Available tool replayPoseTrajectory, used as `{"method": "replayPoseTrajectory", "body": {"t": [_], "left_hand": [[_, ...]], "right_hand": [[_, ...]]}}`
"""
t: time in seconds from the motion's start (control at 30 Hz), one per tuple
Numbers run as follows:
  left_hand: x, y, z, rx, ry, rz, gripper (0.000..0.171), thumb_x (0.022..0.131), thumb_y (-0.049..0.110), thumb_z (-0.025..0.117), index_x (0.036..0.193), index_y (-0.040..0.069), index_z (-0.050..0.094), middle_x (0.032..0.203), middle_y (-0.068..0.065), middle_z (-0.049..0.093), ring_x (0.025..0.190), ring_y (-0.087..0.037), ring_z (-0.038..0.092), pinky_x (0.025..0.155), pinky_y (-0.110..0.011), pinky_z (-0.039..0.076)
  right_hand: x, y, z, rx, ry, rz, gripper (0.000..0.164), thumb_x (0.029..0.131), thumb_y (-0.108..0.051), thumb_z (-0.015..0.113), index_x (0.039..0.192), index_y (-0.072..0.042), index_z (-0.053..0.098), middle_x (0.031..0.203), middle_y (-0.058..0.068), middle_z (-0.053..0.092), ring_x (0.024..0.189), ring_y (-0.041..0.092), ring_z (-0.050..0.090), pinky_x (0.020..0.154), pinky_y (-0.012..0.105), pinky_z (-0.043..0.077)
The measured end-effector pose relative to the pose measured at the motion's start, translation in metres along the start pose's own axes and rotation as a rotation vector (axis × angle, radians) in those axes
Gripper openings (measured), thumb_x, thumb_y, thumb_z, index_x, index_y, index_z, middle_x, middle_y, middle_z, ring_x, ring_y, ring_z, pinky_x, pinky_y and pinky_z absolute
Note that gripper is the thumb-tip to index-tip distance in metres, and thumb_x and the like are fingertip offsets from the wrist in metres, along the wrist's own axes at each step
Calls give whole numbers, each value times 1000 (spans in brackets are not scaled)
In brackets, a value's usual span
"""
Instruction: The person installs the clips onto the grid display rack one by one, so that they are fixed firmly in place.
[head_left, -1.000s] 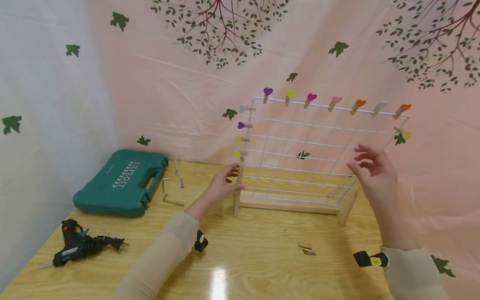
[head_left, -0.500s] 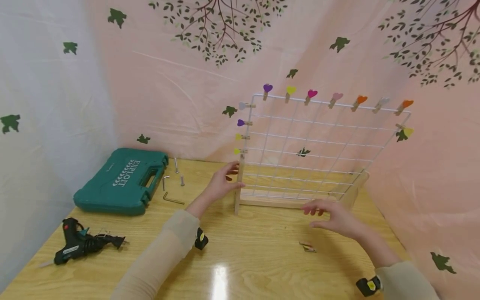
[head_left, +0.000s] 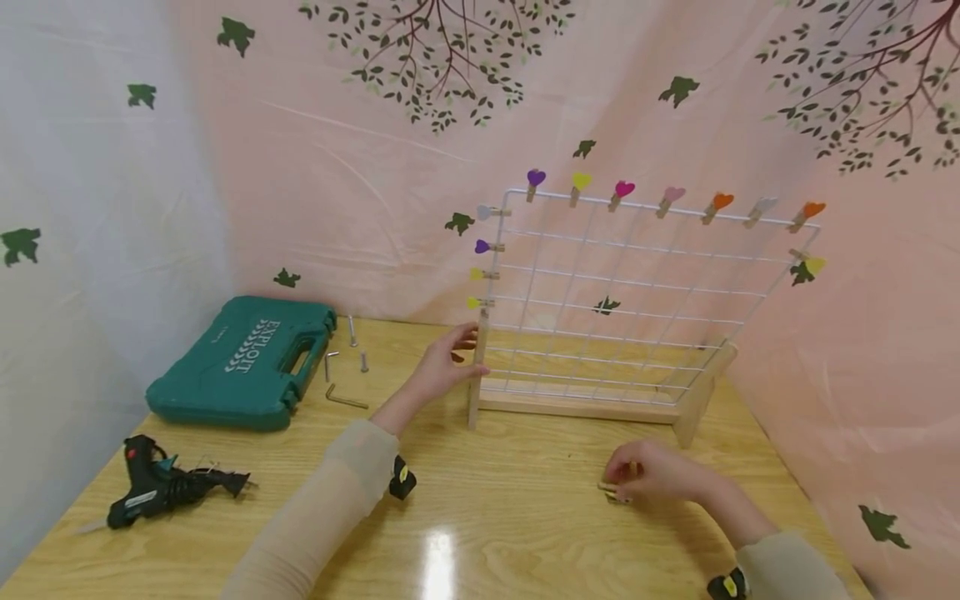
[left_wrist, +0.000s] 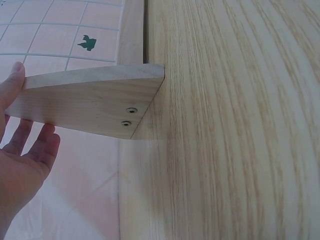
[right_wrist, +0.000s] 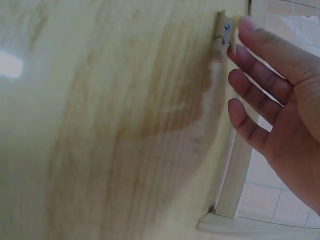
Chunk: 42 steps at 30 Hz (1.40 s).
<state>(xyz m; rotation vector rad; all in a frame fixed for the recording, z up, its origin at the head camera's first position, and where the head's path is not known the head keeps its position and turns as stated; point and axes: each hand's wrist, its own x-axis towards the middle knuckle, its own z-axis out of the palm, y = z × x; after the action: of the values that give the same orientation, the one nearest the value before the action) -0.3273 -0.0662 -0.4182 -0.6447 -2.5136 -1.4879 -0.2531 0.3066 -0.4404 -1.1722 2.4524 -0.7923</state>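
A white wire grid rack [head_left: 600,292] stands in a wooden base, with heart-topped clothespins [head_left: 672,200] clipped along its top and sides. My left hand [head_left: 438,364] grips the rack's left wooden side board [left_wrist: 90,102], the thumb on its near edge and the fingers behind. My right hand [head_left: 660,472] is down at the loose clothespins [right_wrist: 223,35] on the table in front of the rack. Thumb and index finger close around them, while the other fingers curl loosely beside. The hand partly hides these clothespins.
A green tool case [head_left: 240,358] lies at the back left of the wooden table [head_left: 487,542]. Hex keys [head_left: 347,398] and bolts [head_left: 364,362] lie beside it. A black glue gun [head_left: 165,487] sits at the front left. A printed cloth hangs behind.
From beside the rack's right edge, my right hand has come down and toward me to the loose clothespins. My left hand stays on the side board.
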Motion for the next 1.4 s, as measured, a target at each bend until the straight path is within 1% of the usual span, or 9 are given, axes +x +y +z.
{"method": "replayPoseTrajectory", "body": {"t": [0.37, 0.5, 0.7, 0.8, 0.93, 1.13, 1.27, 1.33, 1.4], "left_hand": [[0, -2, 1, -11, 1, -1, 71, 71, 37, 70, 133, 19, 39, 124, -2, 51, 110, -17, 52, 85, -35, 46], [0, -2, 1, -11, 2, -10, 71, 72, 33, 71, 133, 18, 39, 124, -3, 51, 110, -19, 52, 85, -36, 46], [0, -2, 2, -25, 0, -19, 71, 73, 28, 73, 134, 18, 38, 124, -3, 51, 111, -23, 51, 85, -37, 45], [0, -2, 2, -25, 1, -24, 71, 72, 29, 73, 134, 18, 38, 124, -3, 51, 111, -22, 51, 85, -36, 45], [0, -2, 2, -33, 9, -24, 71, 72, 26, 73, 133, 18, 39, 124, -2, 51, 110, -19, 51, 85, -35, 45], [1, -2, 1, -29, 4, -21, 72, 71, 34, 72, 133, 19, 38, 124, -2, 51, 111, -20, 51, 85, -35, 45], [0, -1, 1, -37, 0, -23, 72, 71, 35, 71, 133, 18, 38, 125, -4, 51, 112, -24, 50, 85, -37, 45], [0, -1, 1, -38, 2, -24, 72, 72, 33, 72, 133, 18, 38, 125, -4, 51, 112, -25, 50, 85, -37, 45], [0, -2, 1, -40, 5, -22, 71, 72, 30, 72, 133, 17, 38, 124, -4, 51, 112, -26, 50, 85, -38, 45]], "right_hand": [[3, 4, 5, 40, -7, 55, 14, 78, -25, 68, 89, -16, 65, 82, -5, 62, 69, 4, 54, 58, 21, 48], [4, 6, 6, 66, -4, 59, 11, 79, -22, 67, 87, -15, 63, 82, -4, 62, 71, 4, 56, 60, 22, 49], [6, 6, 6, 133, -2, 114, 10, 82, -22, 64, 86, -13, 61, 83, -2, 61, 75, 8, 58, 63, 23, 49], [6, 5, 2, 113, 18, 94, 10, 85, -22, 61, 88, -12, 60, 84, -2, 61, 77, 8, 57, 63, 23, 49], [6, 2, -8, 75, 81, 40, 11, 88, -19, 56, 91, -9, 58, 84, 3, 61, 76, 11, 58, 59, 23, 48], [5, -11, -32, 168, 165, 51, 15, 88, -15, 56, 94, -2, 53, 76, 19, 57, 62, 23, 57, 46, 33, 49], [1, -20, -52, 164, 314, 71, 11, 83, -12, 61, 90, -4, 56, 75, 14, 57, 57, 17, 56, 44, 31, 48], [-3, -25, -63, 127, 412, 81, 7, 82, -9, 63, 87, -6, 59, 78, 8, 58, 60, 13, 56, 47, 28, 49], [-7, -31, -73, 135, 494, 86, 5, 82, -4, 62, 86, -3, 60, 82, 4, 59, 65, 13, 57, 51, 28, 50]]}}
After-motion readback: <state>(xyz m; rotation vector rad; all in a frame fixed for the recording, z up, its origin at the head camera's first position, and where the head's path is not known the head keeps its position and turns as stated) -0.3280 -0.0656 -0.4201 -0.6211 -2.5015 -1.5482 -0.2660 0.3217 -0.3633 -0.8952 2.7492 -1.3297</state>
